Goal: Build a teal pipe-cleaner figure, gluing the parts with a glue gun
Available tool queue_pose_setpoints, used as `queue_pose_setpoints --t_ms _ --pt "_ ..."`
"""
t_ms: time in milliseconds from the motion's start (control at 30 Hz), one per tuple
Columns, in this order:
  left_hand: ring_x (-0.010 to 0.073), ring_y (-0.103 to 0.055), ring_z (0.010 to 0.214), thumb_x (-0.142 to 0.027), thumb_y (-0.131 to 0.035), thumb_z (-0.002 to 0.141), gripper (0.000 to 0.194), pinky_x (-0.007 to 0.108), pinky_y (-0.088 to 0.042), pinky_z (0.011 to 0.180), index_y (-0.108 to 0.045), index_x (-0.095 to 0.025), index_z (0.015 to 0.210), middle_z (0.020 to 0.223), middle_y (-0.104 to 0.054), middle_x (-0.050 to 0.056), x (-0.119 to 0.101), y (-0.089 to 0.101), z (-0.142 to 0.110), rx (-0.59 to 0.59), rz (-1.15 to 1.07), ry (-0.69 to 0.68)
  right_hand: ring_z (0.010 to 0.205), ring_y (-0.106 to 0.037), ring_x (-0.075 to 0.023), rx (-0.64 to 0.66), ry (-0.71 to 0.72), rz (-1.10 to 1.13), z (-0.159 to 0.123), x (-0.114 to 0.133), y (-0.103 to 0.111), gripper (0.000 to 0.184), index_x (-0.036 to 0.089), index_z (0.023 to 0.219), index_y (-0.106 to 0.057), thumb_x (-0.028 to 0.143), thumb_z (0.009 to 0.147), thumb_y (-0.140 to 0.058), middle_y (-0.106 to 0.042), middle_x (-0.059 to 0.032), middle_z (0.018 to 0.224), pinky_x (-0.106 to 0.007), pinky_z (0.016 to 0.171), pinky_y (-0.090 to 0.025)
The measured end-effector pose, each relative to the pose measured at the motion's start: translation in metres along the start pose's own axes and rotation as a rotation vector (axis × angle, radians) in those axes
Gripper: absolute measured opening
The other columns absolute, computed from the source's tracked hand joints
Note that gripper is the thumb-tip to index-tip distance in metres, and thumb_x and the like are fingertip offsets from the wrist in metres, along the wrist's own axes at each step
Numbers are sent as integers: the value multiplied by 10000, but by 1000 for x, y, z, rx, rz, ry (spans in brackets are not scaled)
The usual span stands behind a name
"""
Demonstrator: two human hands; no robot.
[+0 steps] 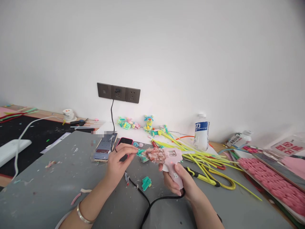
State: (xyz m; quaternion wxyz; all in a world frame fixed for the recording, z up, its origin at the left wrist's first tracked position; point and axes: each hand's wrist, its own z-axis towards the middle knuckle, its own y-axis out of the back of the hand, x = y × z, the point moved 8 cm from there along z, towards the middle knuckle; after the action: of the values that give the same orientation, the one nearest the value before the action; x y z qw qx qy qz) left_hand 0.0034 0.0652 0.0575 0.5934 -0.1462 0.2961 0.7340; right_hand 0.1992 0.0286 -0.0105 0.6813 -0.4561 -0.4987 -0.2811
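Note:
My right hand (187, 181) is wrapped round the handle of a pale pink hot glue gun (172, 160), its nozzle end pointing left and crusted with lumpy residue. Right at the nozzle, my left hand (119, 159) pinches a small teal fuzzy pipe-cleaner piece (140, 153) between thumb and fingertips. Whether the nozzle touches that piece, I cannot tell. Below them on the grey mat (95, 197) lies another teal fuzzy piece (146, 183). A black cord (164, 197) runs from the bottom of the gun's handle toward the front of the mat.
Two phones, one dark-screened (106, 146) and one pink-edged (125, 141), lie behind my left hand. Yellow pipe cleaners (200, 159) and yellow-handled pliers (202, 176) spread to the right. Along the wall stand small colourful figures (148, 123) and a white bottle (201, 133).

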Motion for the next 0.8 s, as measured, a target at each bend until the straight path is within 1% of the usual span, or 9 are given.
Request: queue_pose_setpoints --t_ms 133,367,533,667,800 --pt "193 -725 839 -104 -613 897 182 291 -563 732 -733 -237 864 874 -771 48 -1 -1 0 4 5 -17 311 -211 -39 -8 -3 -11 0 0 0 504 156 963 -607 652 911 -531 -369 110 470 -194 341 -168" --pt "181 -724 823 -86 -624 890 186 288 -553 751 -733 -235 866 877 -768 39 -3 0 0 -10 15 -33 321 -217 -38 1 24 -8 0 2 -1 473 159 955 -609 622 935 -516 -367 108 476 -193 352 -171" --pt "182 -720 816 -89 -621 891 185 283 -553 723 -729 -236 863 870 -763 40 -3 1 1 -15 27 -35 322 -210 -36 -11 36 -19 -1 3 0 467 156 951 -614 613 938 -518 -364 109 472 -191 355 -180" --pt "176 -719 826 -73 -621 891 188 282 -553 745 -723 -230 873 880 -760 42 -5 0 1 -7 33 -53 322 -220 -34 0 30 -18 -1 4 -2 454 158 945 -615 604 936 -534 -361 109 475 -188 355 -179" --pt "170 -714 827 -58 -616 896 193 268 -549 721 -715 -224 888 886 -755 42 -5 0 0 -4 45 -72 323 -223 -35 6 39 -23 0 5 -2 446 156 948 -613 595 941 -535 -364 109 478 -187 357 -182"
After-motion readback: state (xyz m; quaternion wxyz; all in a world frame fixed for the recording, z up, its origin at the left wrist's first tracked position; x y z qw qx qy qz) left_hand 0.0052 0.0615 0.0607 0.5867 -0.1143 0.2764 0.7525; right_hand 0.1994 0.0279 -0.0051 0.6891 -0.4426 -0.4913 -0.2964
